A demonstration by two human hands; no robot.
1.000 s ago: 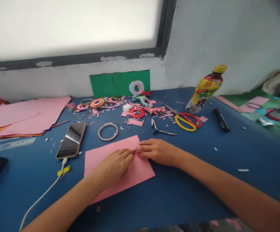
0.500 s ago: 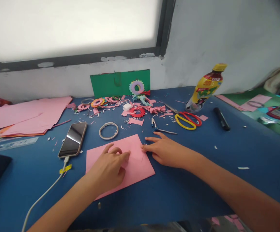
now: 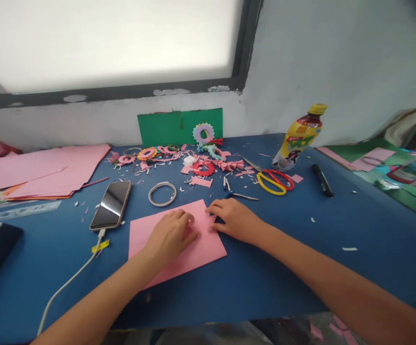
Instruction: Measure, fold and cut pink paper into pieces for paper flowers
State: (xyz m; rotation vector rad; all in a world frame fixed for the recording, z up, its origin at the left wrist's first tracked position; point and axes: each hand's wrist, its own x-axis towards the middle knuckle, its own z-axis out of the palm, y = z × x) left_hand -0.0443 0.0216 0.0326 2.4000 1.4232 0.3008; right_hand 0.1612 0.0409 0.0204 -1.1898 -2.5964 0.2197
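A pink sheet of paper (image 3: 202,249) lies flat on the blue table in front of me, slightly turned. On its middle rests my left hand (image 3: 174,235), fingers loosely bent and the thumb apart from them. My right hand (image 3: 231,218) is at the sheet's right edge, with thumb and fingers bent but separated. A small raised bit of pink shows between its thumb and fingertips; whether it is part of the sheet I cannot tell. Just beyond the right hand lies a pair of compasses (image 3: 242,195). A roll of tape (image 3: 162,194) is past the sheet's far edge.
Scissors (image 3: 274,182), a marker (image 3: 322,180) and a drink bottle (image 3: 299,136) are at the right. A phone (image 3: 111,205) on a white cable and stacked pink sheets (image 3: 50,167) lie left. Paper rings and scraps lie before a green board (image 3: 168,127).
My right hand has drawn its spread fingers in, bringing thumb and fingers closer at the paper's edge. The left hand's fingers have settled lower on the sheet. The view has shifted slightly.
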